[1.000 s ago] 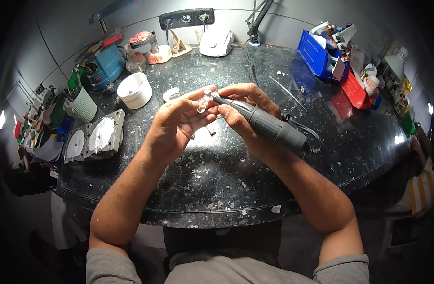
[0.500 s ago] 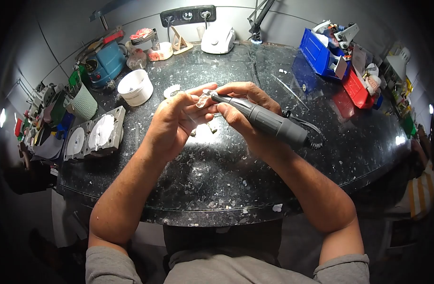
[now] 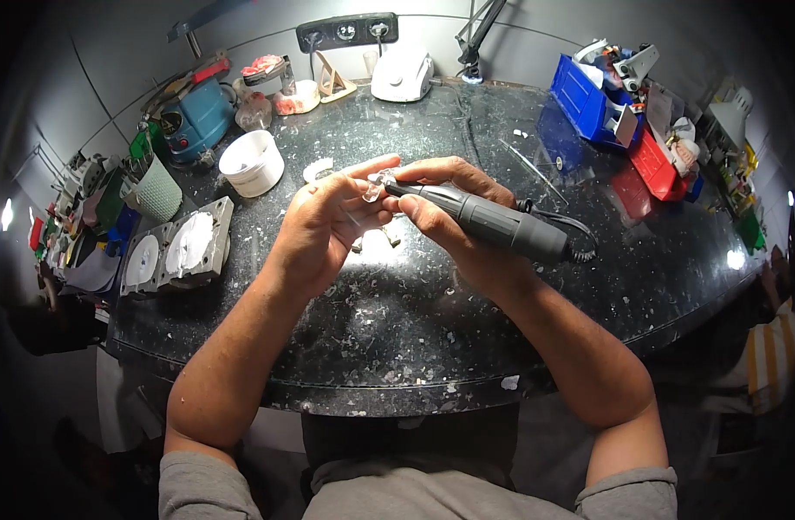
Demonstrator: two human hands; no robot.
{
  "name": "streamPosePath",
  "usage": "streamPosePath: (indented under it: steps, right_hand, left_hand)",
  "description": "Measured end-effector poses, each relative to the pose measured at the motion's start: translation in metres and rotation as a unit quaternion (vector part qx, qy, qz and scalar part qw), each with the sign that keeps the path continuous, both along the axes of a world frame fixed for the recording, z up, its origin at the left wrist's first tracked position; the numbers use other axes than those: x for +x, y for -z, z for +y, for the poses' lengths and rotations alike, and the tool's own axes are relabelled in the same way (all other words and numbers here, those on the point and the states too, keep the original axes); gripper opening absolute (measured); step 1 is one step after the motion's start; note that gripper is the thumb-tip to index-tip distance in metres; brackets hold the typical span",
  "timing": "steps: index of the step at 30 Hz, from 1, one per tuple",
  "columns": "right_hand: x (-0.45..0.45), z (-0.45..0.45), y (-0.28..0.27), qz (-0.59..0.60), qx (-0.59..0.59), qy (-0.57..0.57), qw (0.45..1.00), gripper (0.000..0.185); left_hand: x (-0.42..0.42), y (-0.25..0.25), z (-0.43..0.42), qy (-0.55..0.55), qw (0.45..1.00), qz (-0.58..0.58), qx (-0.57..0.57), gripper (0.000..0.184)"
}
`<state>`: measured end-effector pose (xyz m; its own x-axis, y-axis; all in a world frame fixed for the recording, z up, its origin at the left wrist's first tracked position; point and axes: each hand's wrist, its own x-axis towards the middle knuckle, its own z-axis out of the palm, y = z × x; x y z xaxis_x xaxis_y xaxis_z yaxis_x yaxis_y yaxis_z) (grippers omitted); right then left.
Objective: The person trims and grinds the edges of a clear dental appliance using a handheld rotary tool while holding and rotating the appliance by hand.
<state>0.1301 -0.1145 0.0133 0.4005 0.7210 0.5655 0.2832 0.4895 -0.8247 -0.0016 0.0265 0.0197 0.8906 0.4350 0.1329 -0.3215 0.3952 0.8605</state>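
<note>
My left hand [image 3: 315, 230] pinches a small, shiny, translucent dental piece [image 3: 372, 191] between thumb and fingers, palm turned up. In my right hand [image 3: 475, 256] is a dark grey rotary handpiece [image 3: 497, 224], gripped like a pen with its nose pointing left. The handpiece's tip meets or nearly meets the piece; the fingers hide the exact contact. Behind my left fingers lies a white toothed dental model [image 3: 318, 168]. Small pale fragments [image 3: 377, 239] rest on the brightly lit tabletop under my hands.
A white tub [image 3: 251, 165] and an opened metal flask with white plaster [image 3: 189, 243] stand left on the speckled black table [image 3: 371, 347]. A white control box [image 3: 402, 76] is at the back. Blue [image 3: 586, 108] and red bins [image 3: 653, 165] stand right, near a thin metal tool [image 3: 534, 169].
The dental piece has turned slightly in my left fingers, and the handpiece's nose has shifted a little with it. The whole view has moved very slightly.
</note>
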Motion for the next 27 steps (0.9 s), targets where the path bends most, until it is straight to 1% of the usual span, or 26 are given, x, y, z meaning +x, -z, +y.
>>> streamPosePath:
  steps: [4,7,8,10,11,12,14,15,16,17,18,19,20,21,22,23,25,27]
  right_hand:
    - [0.003,-0.001,0.002,-0.048,-0.017,0.023,0.998,0.023]
    - [0.006,0.003,0.002,0.027,0.05,0.023,0.998,0.03]
    - [0.011,0.006,0.001,0.017,0.053,0.072,0.996,0.035]
    - [0.022,0.01,0.006,0.044,0.053,0.039,0.997,0.033]
    - [0.016,0.002,-0.005,0.093,-0.017,0.016,0.995,0.027]
    - [0.018,0.002,-0.004,0.14,-0.029,-0.046,0.989,0.028]
    - [0.016,0.001,-0.004,0.18,-0.052,-0.052,0.981,0.03]
    - [0.018,-0.001,-0.004,0.188,-0.043,-0.07,0.979,0.031]
    - [0.018,-0.001,-0.007,0.193,-0.046,-0.04,0.979,0.031]
    - [0.02,-0.001,-0.005,0.193,-0.043,-0.027,0.98,0.031]
    - [0.024,0.001,-0.001,0.194,-0.039,-0.012,0.98,0.031]
    - [0.028,0.002,0.002,0.205,-0.04,-0.005,0.978,0.029]
    - [0.031,0.003,0.005,0.203,-0.046,0.013,0.978,0.028]
    - [0.032,0.004,0.009,0.201,-0.06,0.026,0.977,0.028]
    - [0.032,0.005,0.013,0.196,-0.078,0.035,0.977,0.027]
    - [0.034,0.006,0.017,0.189,-0.078,0.032,0.978,0.027]
    - [0.032,0.006,0.017,0.165,-0.096,0.042,0.981,0.026]
    - [0.031,0.006,0.018,0.153,-0.092,0.045,0.983,0.026]
  left_hand:
    - [0.001,0.0,-0.001,-0.002,1.0,-0.007,0.004,0.052]
    - [0.0,-0.004,-0.003,0.007,1.0,0.007,0.008,0.052]
    - [0.0,-0.007,-0.004,0.01,1.0,0.016,0.009,0.052]
    - [0.0,-0.005,-0.002,0.025,0.999,0.019,0.037,0.055]
    - [-0.001,-0.004,0.0,0.03,0.998,0.021,0.056,0.056]
    - [-0.001,-0.004,0.0,0.036,0.999,0.003,0.033,0.049]
    - [-0.001,-0.007,0.002,0.027,0.991,0.035,0.124,0.047]
    - [-0.007,-0.017,0.001,0.02,0.98,0.069,0.187,0.044]
    - [-0.009,-0.025,-0.006,-0.085,0.934,0.1,0.332,0.048]
    - [-0.018,-0.043,-0.019,-0.166,0.87,0.074,0.458,0.048]
    - [-0.03,-0.063,-0.038,-0.241,0.783,0.045,0.572,0.049]
    - [-0.044,-0.075,-0.056,-0.206,0.842,-0.049,0.496,0.045]
    - [-0.054,-0.08,-0.077,-0.175,0.861,-0.21,0.43,0.039]
    - [-0.066,-0.085,-0.098,-0.073,0.875,-0.325,0.352,0.039]
    - [-0.073,-0.087,-0.115,0.024,0.88,-0.381,0.282,0.039]
    - [-0.081,-0.086,-0.13,0.112,0.871,-0.427,0.214,0.039]
    - [-0.086,-0.08,-0.148,0.173,0.858,-0.469,0.121,0.04]
    - [-0.086,-0.076,-0.155,0.176,0.848,-0.494,0.074,0.04]
